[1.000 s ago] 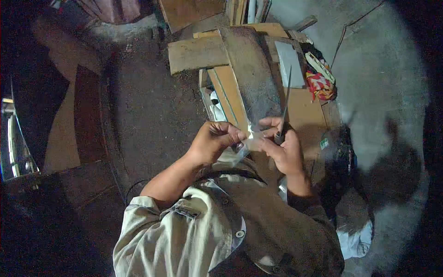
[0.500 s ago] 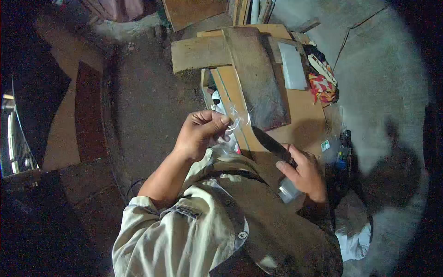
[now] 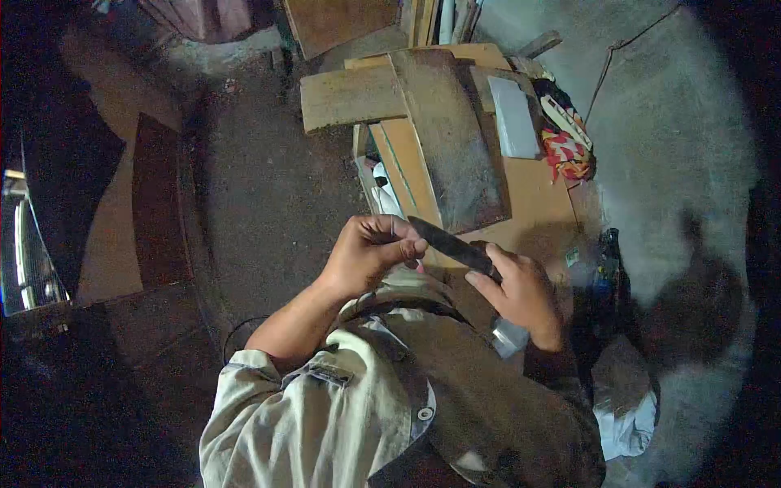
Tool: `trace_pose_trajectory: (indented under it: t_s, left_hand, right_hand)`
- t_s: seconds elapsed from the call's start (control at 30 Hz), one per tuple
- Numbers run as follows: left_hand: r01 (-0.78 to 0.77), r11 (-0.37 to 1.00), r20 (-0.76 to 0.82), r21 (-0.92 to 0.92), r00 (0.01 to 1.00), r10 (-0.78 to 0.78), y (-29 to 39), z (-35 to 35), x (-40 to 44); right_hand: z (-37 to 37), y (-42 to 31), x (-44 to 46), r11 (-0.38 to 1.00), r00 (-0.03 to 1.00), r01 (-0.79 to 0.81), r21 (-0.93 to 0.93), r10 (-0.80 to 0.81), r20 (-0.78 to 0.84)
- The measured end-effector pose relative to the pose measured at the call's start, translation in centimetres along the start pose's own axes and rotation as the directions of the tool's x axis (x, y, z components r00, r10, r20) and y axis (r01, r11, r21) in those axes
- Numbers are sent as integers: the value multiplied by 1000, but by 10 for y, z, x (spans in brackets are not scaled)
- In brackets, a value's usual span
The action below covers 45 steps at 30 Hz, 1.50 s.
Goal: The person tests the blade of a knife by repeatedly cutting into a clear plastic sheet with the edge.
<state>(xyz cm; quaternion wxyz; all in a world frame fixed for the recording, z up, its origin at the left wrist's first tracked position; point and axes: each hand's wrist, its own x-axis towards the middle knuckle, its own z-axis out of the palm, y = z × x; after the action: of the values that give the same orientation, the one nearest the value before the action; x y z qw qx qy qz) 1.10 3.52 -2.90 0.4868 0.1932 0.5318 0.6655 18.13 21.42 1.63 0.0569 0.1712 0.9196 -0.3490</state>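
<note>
A dark knife (image 3: 452, 246) is gripped by its handle in my right hand (image 3: 522, 294), its blade slanting up and left with the tip beside my left fingers. My left hand (image 3: 364, 254) has thumb and fingers pinched together near the blade tip; what sits between them is too small to make out. Below and beyond both hands lies a worn wooden board (image 3: 451, 146) on an orange-brown panel (image 3: 533, 195). A clear plastic item (image 3: 509, 338) shows under my right wrist.
A white flat piece (image 3: 514, 119) rests on the panel, beside a red and yellow cloth (image 3: 568, 154). Dark bottles (image 3: 608, 259) stand to the right. Another board (image 3: 355, 96) lies across the far left end. A white bag (image 3: 626, 427) is at the lower right.
The clear plastic between my hands has dropped from sight. My right hand has swung the knife from upright to slanting left, and my left hand has moved back right toward the blade tip.
</note>
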Motion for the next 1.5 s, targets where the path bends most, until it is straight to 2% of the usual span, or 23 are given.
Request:
trace_pose_trajectory:
  t_s: [0.1, 0.2, 0.33, 0.4, 0.47, 0.53, 0.57, 0.67, 0.77, 0.87, 0.9, 0.93, 1.0, 1.03, 1.07, 1.1, 1.13, 1.2, 1.27, 1.33, 1.4, 1.47, 1.5]
  left_hand:
    - [-39, 999, -26, -25, 999, 38, 5, 3, -1]
    - [-36, 999, -21, 24, 999, 37, -5, -1, 2]
    - [-14, 999, 32, 39, 999, 13, -4, 5, 1]
    - [60, 990, 39, 127, 997, -65, -8, 6, 0]
    - [7, 989, 80, 145, 997, -18, -13, 5, 0]
    - [56, 998, 193, 23, 980, -59, -16, 6, 0]
    - [29, 991, 224, 127, 973, -57, -9, 7, -2]
    - [48, 994, 291, 94, 954, -73, 11, 17, -4]
    - [97, 995, 267, -31, 960, -85, -14, 11, -3]
    - [103, 988, 346, 112, 929, -135, -9, -1, 0]
    - [26, 996, 412, -90, 911, 14, -20, -6, -1]
    - [25, 996, 413, -89, 911, 14, -22, -6, -2]
    - [123, 988, 340, -93, 937, -84, -20, -4, -4]
    - [77, 993, 337, -91, 940, -42, -24, -6, 0]
    - [78, 993, 339, -90, 940, -43, -22, -3, 2]
    - [73, 995, 225, -69, 973, -56, -18, 3, 4]
    - [69, 996, 106, -49, 992, -64, -16, 8, 7]
    - [45, 990, 85, -130, 996, -34, -23, 12, 11]
    - [12, 986, -15, -167, 1000, -14, -16, 20, 14]
    - [14, 990, -24, -142, 1000, -17, -15, 18, 13]
    - [17, 994, -17, -112, 1000, -19, -18, 13, 10]
    - [41, 990, -11, -136, 999, -42, -21, 12, 8]
    - [36, 978, -45, -206, 998, -47, -22, 13, 7]
  right_hand:
    - [-1, -4, -1, 994, 998, -50, -101, 47, -29]
    - [6, 5, 0, 995, 995, 22, -94, -31, -93]
    - [0, -2, 5, 995, 1000, 11, -100, -12, -11]
    - [-1, -6, 7, 994, 999, -10, -106, 13, 31]
    - [2, -4, 8, 994, 995, 88, -66, -91, -39]
    - [0, -7, 9, 991, 996, 89, -103, -91, -15]
    - [-1, -8, 9, 986, 996, 90, -142, -90, 9]
    - [4, 3, 12, 979, 990, 142, -148, -140, 24]
    - [-2, 2, 17, 979, 987, 156, -134, -148, 69]
    - [-12, 11, 20, 962, 990, 141, -235, -133, 47]
    - [-16, 14, 17, 954, 998, -3, -300, -18, -67]
    - [-20, 17, 16, 954, 997, -3, -300, -18, -69]
    - [-27, 20, 20, 988, 939, -122, -92, 85, -333]
    - [-22, 20, 21, 992, 927, -76, 101, 108, -360]
    - [-11, 23, 21, 992, 926, -77, 102, 109, -361]
    - [6, 27, 19, 905, 961, -5, 426, 122, -248]
    - [18, 28, 18, 708, 987, 33, 705, 89, -136]
    - [36, 15, 16, 623, 996, -80, 778, 87, 33]
    - [49, 2, 20, 570, 997, -68, 819, 78, 29]
    - [54, -1, 22, 546, 982, -58, 836, 182, -51]
    - [48, 4, 25, 590, 978, -39, 807, 186, -89]
    - [44, 7, 26, 444, 931, 40, 895, 308, -195]
    - [44, 7, 27, 444, 930, 42, 895, 310, -198]
